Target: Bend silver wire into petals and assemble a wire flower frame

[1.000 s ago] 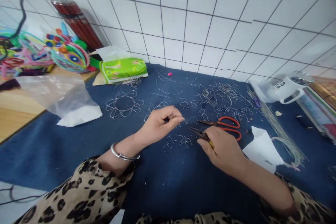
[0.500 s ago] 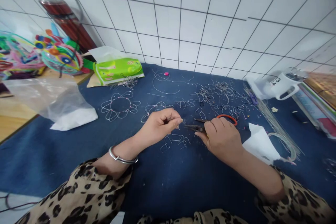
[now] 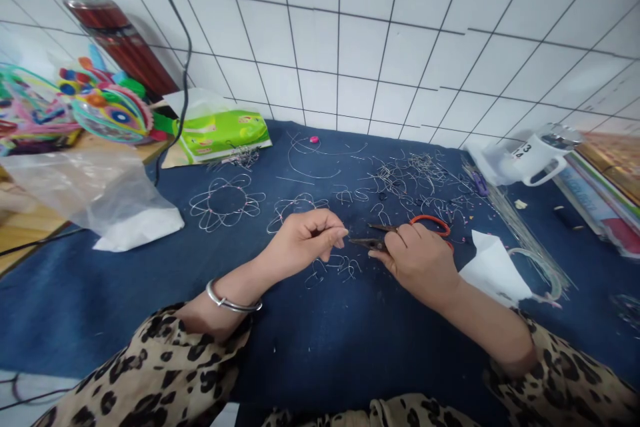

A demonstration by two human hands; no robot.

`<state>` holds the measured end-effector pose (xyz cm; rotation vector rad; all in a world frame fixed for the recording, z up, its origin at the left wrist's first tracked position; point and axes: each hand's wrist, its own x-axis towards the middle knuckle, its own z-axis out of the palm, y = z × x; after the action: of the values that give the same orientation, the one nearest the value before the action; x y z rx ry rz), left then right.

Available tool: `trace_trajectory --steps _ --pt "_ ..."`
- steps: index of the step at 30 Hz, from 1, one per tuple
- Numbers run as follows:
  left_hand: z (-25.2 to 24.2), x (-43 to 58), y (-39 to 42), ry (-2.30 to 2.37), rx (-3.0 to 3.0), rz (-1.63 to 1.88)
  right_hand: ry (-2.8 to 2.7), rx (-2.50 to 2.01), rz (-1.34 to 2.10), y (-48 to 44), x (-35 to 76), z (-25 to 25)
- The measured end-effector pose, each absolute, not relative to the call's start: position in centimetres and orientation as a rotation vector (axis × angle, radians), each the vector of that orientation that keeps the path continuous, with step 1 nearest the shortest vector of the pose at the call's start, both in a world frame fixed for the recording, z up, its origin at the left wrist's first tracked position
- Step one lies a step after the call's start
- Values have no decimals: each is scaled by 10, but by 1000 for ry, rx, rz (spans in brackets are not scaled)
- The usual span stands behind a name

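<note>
My left hand (image 3: pixel 313 233) is closed in a pinch above the blue cloth, thumb and forefinger together on a thin wire that barely shows at the fingertips. My right hand (image 3: pixel 417 257) is wrapped around needle-nose pliers (image 3: pixel 369 243), whose dark jaws point left, close to the left fingertips. Just behind the pliers lie scissors with orange handles (image 3: pixel 431 219), partly covered by the right hand. Bent wire pieces (image 3: pixel 343 268) rest below the fingertips. One flower-shaped wire frame (image 3: pixel 227 205) lies to the left; a second wire frame (image 3: pixel 297 201) is partly hidden behind my left hand.
Loose wire scraps (image 3: pixel 417 177) are heaped at the back right, near a bundle of straight wires (image 3: pixel 525 233) and a white mug (image 3: pixel 537 157). White paper (image 3: pixel 493 270) lies beside my right forearm. Green tissue pack (image 3: pixel 225 135), plastic bag (image 3: pixel 135 213) and black cable (image 3: pixel 186 73) are left.
The view has shifted slightly, and the black cable now hangs farther right, in front of the tissue pack. Both hands keep nearly the same pose, with the pliers still near the left fingertips.
</note>
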<state>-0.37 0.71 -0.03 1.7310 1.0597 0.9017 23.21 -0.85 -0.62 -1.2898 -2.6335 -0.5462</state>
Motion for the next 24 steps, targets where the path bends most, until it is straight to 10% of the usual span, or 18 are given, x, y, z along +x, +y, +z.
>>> trace_trajectory --steps 24 --pt "4 -3 5 1148 1754 846 -2628 -1270 -697 -6 234 -4"
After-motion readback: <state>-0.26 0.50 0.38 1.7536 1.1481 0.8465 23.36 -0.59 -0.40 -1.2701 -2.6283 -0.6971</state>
